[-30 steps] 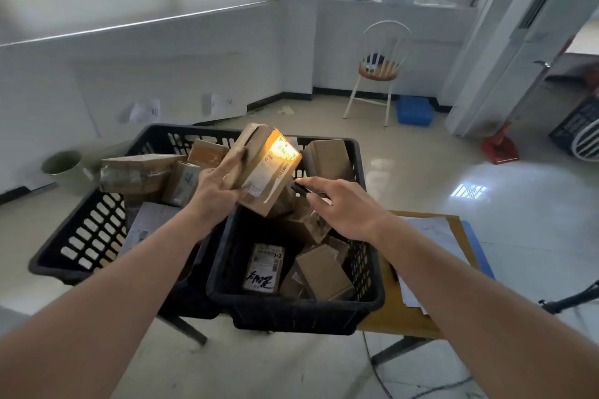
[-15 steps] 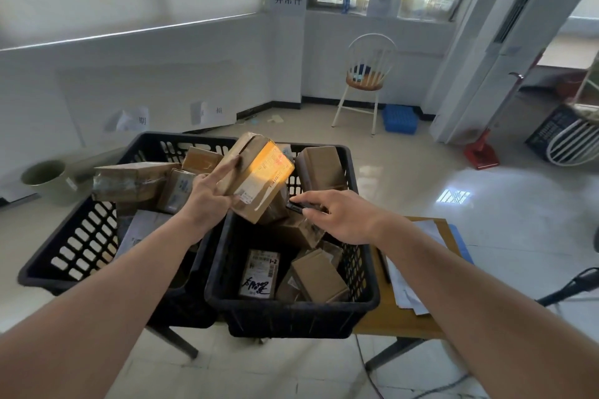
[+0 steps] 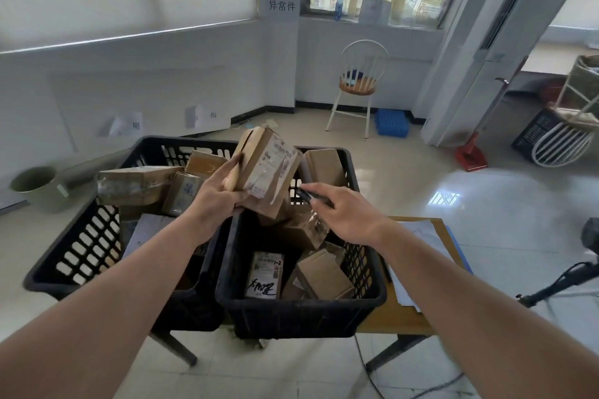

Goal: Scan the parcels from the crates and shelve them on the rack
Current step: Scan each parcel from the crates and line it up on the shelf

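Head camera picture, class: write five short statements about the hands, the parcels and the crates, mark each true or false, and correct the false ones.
1. The left hand holds a cardboard parcel above the crates. True.
2. The right hand holds nothing. False: it grips a small dark scanner pointed at the parcel.
3. The held parcel shows a white label facing the camera. True.
4. The right crate holds no parcels. False: several boxes lie in it, one with black handwriting on its label.
5. A chair lies on its side beside the crates. False: it stands upright by the far wall.
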A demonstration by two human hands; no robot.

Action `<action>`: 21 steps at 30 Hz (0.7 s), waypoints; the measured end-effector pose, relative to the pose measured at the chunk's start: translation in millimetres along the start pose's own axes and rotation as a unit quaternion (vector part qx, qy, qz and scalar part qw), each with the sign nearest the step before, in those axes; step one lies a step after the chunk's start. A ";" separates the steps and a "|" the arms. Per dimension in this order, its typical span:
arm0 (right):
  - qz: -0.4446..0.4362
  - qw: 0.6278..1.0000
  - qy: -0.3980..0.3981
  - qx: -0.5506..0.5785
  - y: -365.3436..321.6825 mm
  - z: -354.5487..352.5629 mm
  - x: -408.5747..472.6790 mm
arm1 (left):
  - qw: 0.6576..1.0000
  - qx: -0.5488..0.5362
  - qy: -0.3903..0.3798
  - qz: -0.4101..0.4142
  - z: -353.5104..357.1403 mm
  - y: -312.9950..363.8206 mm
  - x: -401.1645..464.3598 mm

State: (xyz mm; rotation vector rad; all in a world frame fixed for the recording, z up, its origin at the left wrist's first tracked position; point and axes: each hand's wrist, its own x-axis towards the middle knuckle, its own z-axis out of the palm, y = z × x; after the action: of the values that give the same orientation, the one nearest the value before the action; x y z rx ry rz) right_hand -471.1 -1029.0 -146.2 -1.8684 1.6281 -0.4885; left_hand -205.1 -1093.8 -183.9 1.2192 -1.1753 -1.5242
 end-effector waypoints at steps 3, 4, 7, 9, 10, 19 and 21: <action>0.015 0.993 0.080 0.084 -6.8 12.8 9.6 | 0.998 -0.062 -0.014 -0.003 -0.1 14.3 -6.7; 0.026 0.987 0.110 0.110 -10.4 16.6 13.5 | 0.997 -0.081 -0.016 -0.002 -0.4 19.0 -8.8; 0.050 0.971 0.171 0.159 -23.2 28.4 27.7 | 0.993 -0.116 -0.031 0.012 -2.1 30.4 -16.7; 0.062 0.961 0.196 0.184 -33.5 33.7 37.6 | 0.990 -0.135 -0.043 0.017 -6.1 36.2 -21.5; 0.061 0.956 0.207 0.201 -40.5 35.7 42.1 | 0.988 -0.144 -0.049 0.018 -9.6 38.6 -23.5; -0.034 0.919 0.269 0.285 -96.2 46.8 60.7 | 0.992 -0.116 -0.038 0.028 -28.2 58.5 -52.7; -0.051 0.918 0.267 0.288 -103.8 46.0 61.5 | 0.994 -0.095 -0.031 0.041 -31.2 63.5 -61.2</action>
State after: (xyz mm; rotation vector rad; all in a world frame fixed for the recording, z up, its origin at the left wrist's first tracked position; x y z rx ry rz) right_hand -352.7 -1073.4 -119.7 -1.4335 1.4694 -1.4536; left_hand -160.2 -1053.2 -112.5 0.9927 -1.0802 -1.5817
